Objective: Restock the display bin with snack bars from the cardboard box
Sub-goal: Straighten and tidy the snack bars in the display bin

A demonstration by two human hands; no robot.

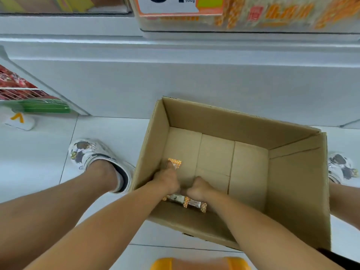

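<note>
An open cardboard box stands on the white floor between my feet. Both my hands reach down to its bottom near the near-left corner. My left hand grips a snack bar whose orange-and-white checked wrapper end sticks out past my thumb. Close beside it, my right hand is curled over more snack bars with clear middles and orange checked ends, lying against the near wall. The display bin at the top holds many orange-wrapped bars behind a price label.
A white display cabinet rises right behind the box. At the left, a shelf holds red and green packages. My slippered feet flank the box. An orange object sits at the bottom edge.
</note>
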